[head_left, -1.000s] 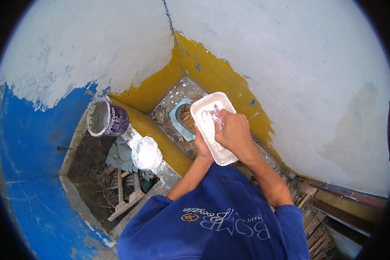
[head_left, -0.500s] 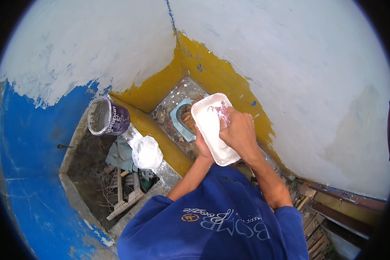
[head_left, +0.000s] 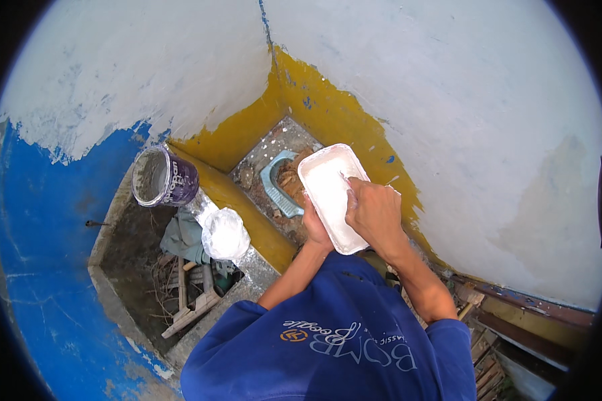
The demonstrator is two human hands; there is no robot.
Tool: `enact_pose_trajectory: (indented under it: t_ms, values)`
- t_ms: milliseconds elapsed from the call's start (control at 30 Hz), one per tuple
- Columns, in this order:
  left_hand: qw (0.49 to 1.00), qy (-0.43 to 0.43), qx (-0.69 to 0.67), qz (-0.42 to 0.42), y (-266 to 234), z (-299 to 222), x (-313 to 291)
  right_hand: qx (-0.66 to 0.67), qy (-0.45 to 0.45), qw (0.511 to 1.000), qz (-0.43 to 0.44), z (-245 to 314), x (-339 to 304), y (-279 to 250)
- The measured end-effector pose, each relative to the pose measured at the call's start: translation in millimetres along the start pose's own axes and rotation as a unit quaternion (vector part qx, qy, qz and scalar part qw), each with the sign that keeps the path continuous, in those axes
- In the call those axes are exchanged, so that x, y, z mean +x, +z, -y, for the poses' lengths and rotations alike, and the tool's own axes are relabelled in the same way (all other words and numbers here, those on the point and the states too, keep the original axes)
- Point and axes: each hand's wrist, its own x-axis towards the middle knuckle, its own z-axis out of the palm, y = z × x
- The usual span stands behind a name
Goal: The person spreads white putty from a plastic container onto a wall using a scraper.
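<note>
Left hand (head_left: 316,224) supports white rectangular plastic tray (head_left: 348,243), presumably for stability; its finger spread is hidden. Right hand (head_left: 374,208) curls above; pinch unclear.

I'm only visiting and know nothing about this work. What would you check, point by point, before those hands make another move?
1. Shallow white rectangular tray supported: ok, the left hand holds its left side.
2. Smooth white paste inside it: ok, spread over the bottom.
3. Right hand securely holding something: cannot tell, fingers hide most of it.
4. Purple round bucket covered: not ok, its mouth is open.
5. Crumpled, rounded white bundle apart from both hands: ok, on the white-splashed grey ledge.
</note>
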Motion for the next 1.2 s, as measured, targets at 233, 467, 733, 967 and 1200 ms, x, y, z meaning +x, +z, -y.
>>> enact_pose_trajectory:
  t_ms: [233,467,733,967,1200]
  values:
    - [0.994,-0.027,-0.068,0.076,-21.7,-2.8,0.5,0.055,0.008,0.997,0.059,9.4,-11.8,-1.0]
    - [0.999,0.024,0.018,-0.017,1.3,-4.0,-2.8,0.077,0.044,0.996,0.029,8.3,7.2,6.2]
    - [1.000,0.016,0.005,0.014,1.4,-4.8,-3.5,0.116,0.064,0.991,0.010,11.0,15.0,6.2]
    - [0.999,-0.011,-0.017,0.028,-7.9,-4.0,-6.5,0.088,0.066,0.994,0.018,10.7,19.6,-2.6]
    - [0.996,0.000,-0.001,0.087,-20.4,-7.7,-1.3,0.096,0.023,0.995,0.023,2.4,16.4,-18.3]
